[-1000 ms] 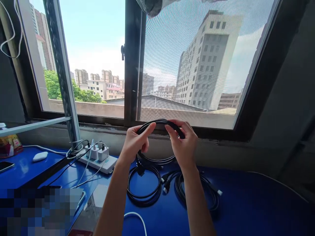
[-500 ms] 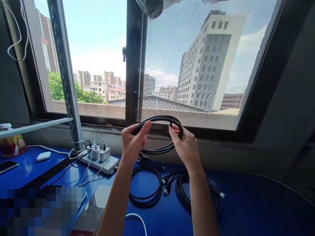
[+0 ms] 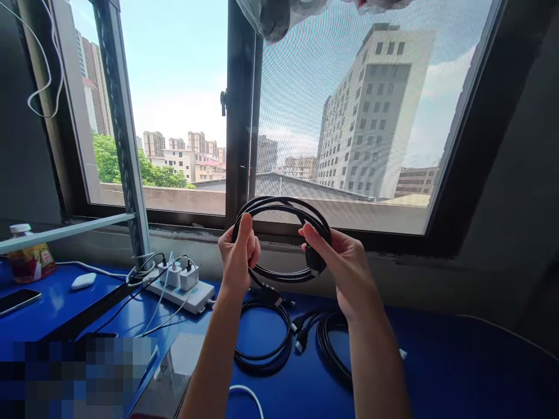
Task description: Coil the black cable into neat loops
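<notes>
A coiled black cable (image 3: pixel 283 274) is held up above the blue table, in front of the window sill. My left hand (image 3: pixel 239 247) is closed round the left side of the coil, thumb pointing up. On the right side, my right hand (image 3: pixel 340 253) grips the loops, with a dark connector (image 3: pixel 314 259) hanging just below its thumb. Another black plug (image 3: pixel 271 294) dangles under the coil near my left hand. Below on the table lie two more coiled black cables, one at the left (image 3: pixel 262 369) and one at the right (image 3: pixel 327 349), partly behind my right forearm.
A white power strip (image 3: pixel 198 299) with several chargers stands at left, wires trailing from it. Farther left are a phone (image 3: pixel 20 301), a white case (image 3: pixel 84 281) and a bottle (image 3: pixel 30 259). A metal shelf post (image 3: pixel 126 134) rises before the window. A white cable (image 3: pixel 248 391) lies in front.
My right hand has shifted slightly right and its thumb has lifted. The connector beside it now shows more fully, and the coil's loops have spread apart a little at the top.
</notes>
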### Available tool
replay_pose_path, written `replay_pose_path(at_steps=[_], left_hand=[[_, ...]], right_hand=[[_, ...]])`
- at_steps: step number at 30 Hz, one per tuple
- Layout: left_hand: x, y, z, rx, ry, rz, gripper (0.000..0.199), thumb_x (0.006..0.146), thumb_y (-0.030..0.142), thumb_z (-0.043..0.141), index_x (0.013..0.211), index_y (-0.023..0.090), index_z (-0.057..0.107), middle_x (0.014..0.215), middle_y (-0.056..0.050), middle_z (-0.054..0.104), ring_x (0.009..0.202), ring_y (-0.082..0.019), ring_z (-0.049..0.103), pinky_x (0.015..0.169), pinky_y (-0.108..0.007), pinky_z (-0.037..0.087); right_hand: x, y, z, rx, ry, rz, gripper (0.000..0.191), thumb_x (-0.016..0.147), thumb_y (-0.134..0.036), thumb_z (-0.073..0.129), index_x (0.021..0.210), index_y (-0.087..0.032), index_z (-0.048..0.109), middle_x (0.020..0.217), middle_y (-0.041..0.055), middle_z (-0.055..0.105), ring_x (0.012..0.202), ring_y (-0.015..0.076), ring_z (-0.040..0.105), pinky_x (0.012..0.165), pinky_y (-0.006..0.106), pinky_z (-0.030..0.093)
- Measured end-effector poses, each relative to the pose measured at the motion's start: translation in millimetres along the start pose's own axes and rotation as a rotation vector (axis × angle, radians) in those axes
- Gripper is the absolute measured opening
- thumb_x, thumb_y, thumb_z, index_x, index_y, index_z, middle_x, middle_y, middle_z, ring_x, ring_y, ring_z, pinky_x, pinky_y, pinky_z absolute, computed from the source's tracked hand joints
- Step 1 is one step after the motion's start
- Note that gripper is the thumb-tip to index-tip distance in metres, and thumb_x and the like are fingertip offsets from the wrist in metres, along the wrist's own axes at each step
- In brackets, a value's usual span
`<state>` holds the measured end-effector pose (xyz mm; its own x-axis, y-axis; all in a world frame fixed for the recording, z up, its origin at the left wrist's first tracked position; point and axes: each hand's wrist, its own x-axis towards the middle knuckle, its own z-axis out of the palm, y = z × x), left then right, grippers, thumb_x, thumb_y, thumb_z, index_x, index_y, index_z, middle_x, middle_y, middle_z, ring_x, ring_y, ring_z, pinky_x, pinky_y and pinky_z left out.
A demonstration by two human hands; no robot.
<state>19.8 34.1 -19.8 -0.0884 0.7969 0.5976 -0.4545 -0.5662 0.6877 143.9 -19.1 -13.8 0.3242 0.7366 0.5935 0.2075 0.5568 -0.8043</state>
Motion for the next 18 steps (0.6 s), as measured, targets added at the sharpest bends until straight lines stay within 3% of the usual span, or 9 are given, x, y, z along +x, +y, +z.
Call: replay_pose_path(at_steps=[4, 7, 10, 14, 18], left_hand=[[2.2, -5.9, -0.1, 0.019, -0.041, -0.057, 0.069, 0.052, 0.076, 0.062, 0.043, 0.019, 0.023, 0.036, 0.009, 0.022, 0.029, -0.001, 0.023, 0.031, -0.021, 0.013], [4.9, -10.0, -1.9, 0.055, -0.074, -0.118, 0.069, 0.051, 0.078, 0.060, 0.043, 0.019, 0.024, 0.036, 0.009, 0.022, 0.028, -0.001, 0.023, 0.031, -0.021, 0.012], [6.7, -11.6, -3.8, 0.109, -0.114, -0.177, 0.067, 0.050, 0.075, 0.063, 0.042, 0.019, 0.026, 0.034, 0.008, 0.023, 0.028, -0.002, 0.024, 0.031, -0.021, 0.012], [6.3, -10.0, -4.2, 0.178, -0.138, -0.220, 0.065, 0.049, 0.071, 0.068, 0.043, 0.020, 0.029, 0.034, 0.008, 0.023, 0.029, -0.002, 0.021, 0.032, -0.022, 0.012], [5.5, -9.6, -4.5, 0.219, -0.152, -0.241, 0.066, 0.052, 0.072, 0.065, 0.042, 0.020, 0.027, 0.034, 0.007, 0.022, 0.029, -0.002, 0.020, 0.033, -0.023, 0.012]], right_hand=[[-5.2, -9.5, -7.7, 0.061, -0.286, 0.136, 0.056, 0.061, -0.065, 0.066, 0.091, -0.018, 0.070, 0.056, 0.0000, 0.058, 0.047, 0.0104, 0.052, 0.036, 0.017, 0.035], [-7.1, -11.3, -7.8, 0.053, -0.404, 0.095, 0.060, 0.070, -0.066, 0.058, 0.106, -0.017, 0.066, 0.055, 0.0005, 0.061, 0.050, 0.0111, 0.056, 0.043, 0.018, 0.043], [-5.1, -6.7, -2.4, 0.002, -0.271, 0.020, 0.060, 0.071, -0.063, 0.059, 0.107, -0.015, 0.064, 0.065, 0.0042, 0.066, 0.058, 0.0123, 0.061, 0.054, 0.022, 0.049], [0.4, 4.6, 2.9, -0.153, 0.052, -0.157, 0.054, 0.070, -0.055, 0.065, 0.111, -0.020, 0.064, 0.091, 0.0073, 0.069, 0.060, 0.0134, 0.062, 0.049, 0.024, 0.048], [4.6, 12.9, 0.3, -0.227, 0.047, -0.284, 0.037, 0.073, -0.045, 0.064, 0.100, -0.021, 0.071, 0.086, 0.0056, 0.069, 0.051, 0.0112, 0.059, 0.041, 0.022, 0.046]])
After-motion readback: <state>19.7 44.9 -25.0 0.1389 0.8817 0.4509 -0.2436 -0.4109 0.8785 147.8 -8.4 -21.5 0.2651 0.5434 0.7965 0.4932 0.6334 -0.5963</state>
